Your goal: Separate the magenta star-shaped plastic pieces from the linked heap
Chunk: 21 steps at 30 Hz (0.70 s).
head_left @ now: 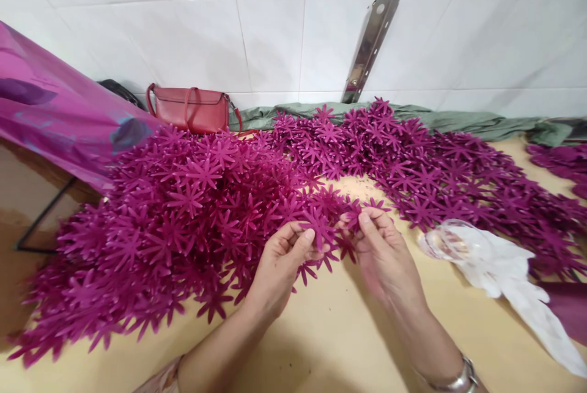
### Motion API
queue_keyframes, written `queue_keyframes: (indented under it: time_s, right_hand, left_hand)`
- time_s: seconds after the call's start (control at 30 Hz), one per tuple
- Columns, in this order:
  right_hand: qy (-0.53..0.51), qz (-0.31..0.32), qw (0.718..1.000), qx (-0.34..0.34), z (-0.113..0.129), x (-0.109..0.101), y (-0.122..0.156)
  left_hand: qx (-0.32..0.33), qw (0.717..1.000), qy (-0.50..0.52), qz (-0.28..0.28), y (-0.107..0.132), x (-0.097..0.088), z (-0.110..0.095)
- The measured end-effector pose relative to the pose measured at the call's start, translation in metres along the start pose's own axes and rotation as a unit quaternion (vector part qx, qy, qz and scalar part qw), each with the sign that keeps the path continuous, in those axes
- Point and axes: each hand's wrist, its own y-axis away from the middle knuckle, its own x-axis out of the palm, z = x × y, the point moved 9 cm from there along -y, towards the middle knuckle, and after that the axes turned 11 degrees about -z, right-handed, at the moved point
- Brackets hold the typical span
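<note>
Between thumb and fingers, my left hand (pixel 282 264) pinches a magenta flower-shaped cutout (pixel 318 228) with narrow petals. Close beside it, my right hand (pixel 385 252) grips another magenta flower cutout (pixel 353 217) between thumb and forefinger. Both hands are at the right edge of a large heap of such cutouts (pixel 192 216), just above the table (pixel 321 326). A second, flatter pile of magenta flower cutouts (pixel 426 167) spreads behind and to the right. Whether the held pieces are joined to each other is hard to see.
A crumpled white plastic bag (pixel 499 261) lies to the right of my right hand. At the back are a red handbag (pixel 192 110), green cloth (pixel 481 127) and a metal strip (pixel 371 47) against the tiled wall (pixel 270 38). Pink patterned fabric (pixel 68 106) slopes in from the left.
</note>
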Motion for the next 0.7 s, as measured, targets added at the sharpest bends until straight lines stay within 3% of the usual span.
queue_keyframes:
  time_s: [0.23,0.43,0.53,0.63,0.7]
  right_hand:
    - [-0.053,-0.023,0.998,0.027,0.004,0.004,0.002]
    - [0.048,0.022,0.998,0.02,0.001,0.001,-0.001]
    - [0.173,0.013,0.977,-0.122,0.02,-0.001,-0.001]
    - [0.305,-0.023,0.893,-0.329,0.053,0.007,0.016]
    - [0.351,-0.004,0.843,-0.408,0.062,0.02,0.031]
  left_hand:
    - [0.014,0.999,0.015,-0.044,-0.002,-0.008,-0.006]
    - [-0.003,0.998,0.027,-0.058,-0.002,-0.007,-0.006]
    - [-0.014,0.997,0.033,-0.062,-0.002,-0.007,-0.006]
    - [-0.014,0.997,0.033,-0.064,-0.002,-0.008,-0.004]
    - [-0.01,0.998,0.023,-0.06,-0.002,-0.008,-0.001]
